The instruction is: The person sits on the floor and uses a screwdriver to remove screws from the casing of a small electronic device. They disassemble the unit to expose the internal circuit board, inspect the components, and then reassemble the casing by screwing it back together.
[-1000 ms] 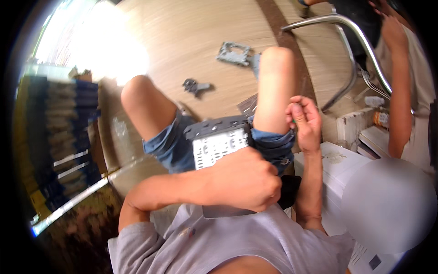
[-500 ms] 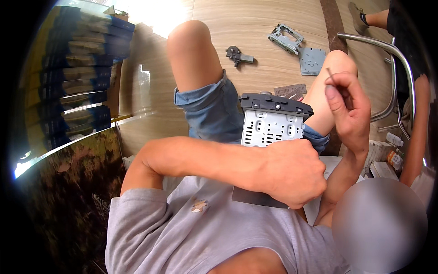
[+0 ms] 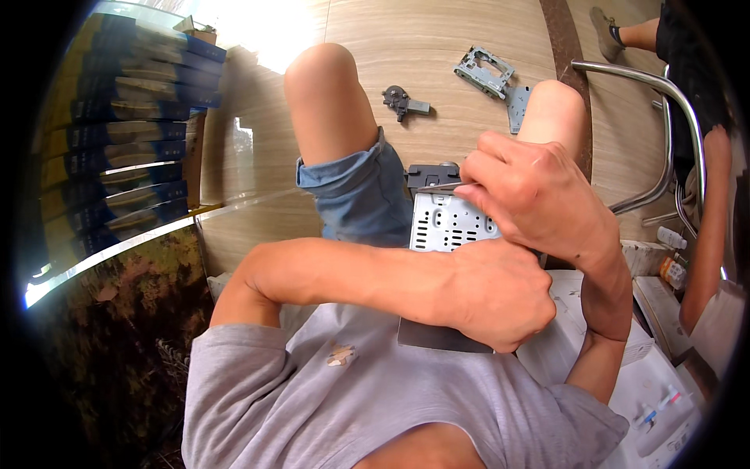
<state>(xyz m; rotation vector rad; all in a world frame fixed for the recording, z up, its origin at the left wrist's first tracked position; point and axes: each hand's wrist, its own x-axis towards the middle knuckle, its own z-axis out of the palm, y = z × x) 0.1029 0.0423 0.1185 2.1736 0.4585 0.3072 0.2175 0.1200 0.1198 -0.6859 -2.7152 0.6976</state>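
Observation:
A slotted silver metal box (image 3: 449,223) with a black front piece (image 3: 430,177), like a car stereo, rests over my lap between the thighs. My left hand (image 3: 504,293) is closed over its near right part, with the fingertips hidden underneath. Above it, my right hand (image 3: 531,191) pinches a thin metal tool (image 3: 439,187), whose kind I cannot make out. The tool points left, with its tip at the seam between the black front and the slotted plate. My right hand covers the box's far right corner.
On the floor ahead lie a dark motor-like part (image 3: 404,103), a grey metal frame (image 3: 484,72) and a flat metal plate (image 3: 517,108). Stacked blue boxes (image 3: 125,125) stand left. At right are a chrome chair frame (image 3: 691,117), another person's arm (image 3: 715,180) and a white tray (image 3: 660,391).
My right hand has come down and left from above my right knee, bringing the thin tool to the box's front seam. My left hand keeps its hold on the box.

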